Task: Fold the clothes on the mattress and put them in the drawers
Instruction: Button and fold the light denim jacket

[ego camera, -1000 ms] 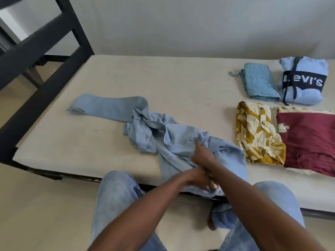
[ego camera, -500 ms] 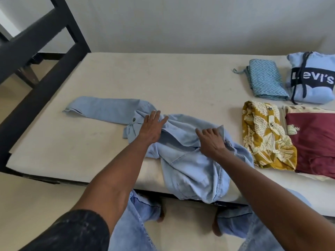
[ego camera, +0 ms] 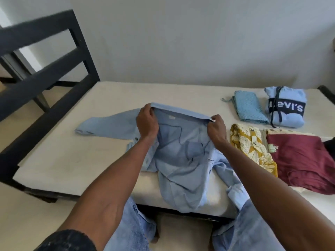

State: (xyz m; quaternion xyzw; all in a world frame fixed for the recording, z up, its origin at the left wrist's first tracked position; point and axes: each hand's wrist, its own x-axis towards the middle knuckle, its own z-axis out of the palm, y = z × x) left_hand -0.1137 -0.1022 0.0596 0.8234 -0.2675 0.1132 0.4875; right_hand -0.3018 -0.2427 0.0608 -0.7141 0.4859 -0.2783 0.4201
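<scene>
The cream mattress (ego camera: 76, 160) on its black bed frame (ego camera: 45, 73) carries a light blue button-up shirt (ego camera: 183, 160), hem drooping over the near edge, one sleeve stretched left. Right of it lie folded clothes: a maroon T-shirt (ego camera: 301, 160), Levi's hoodie (ego camera: 286, 107), mustard patterned shirt (ego camera: 252, 149), teal zigzag cloth (ego camera: 250, 107). The left hand (ego camera: 146, 122) and right hand (ego camera: 216, 129) each pinch a collar end with curled fingers, lifting it.

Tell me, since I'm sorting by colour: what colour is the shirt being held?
Light blue, plain; the shirt shows best in the head view.

We count one unfolded light-blue shirt (ego camera: 183, 160), four folded garments (ego camera: 297, 158), one mattress (ego camera: 72, 160) and two hands (ego camera: 146, 124).
</scene>
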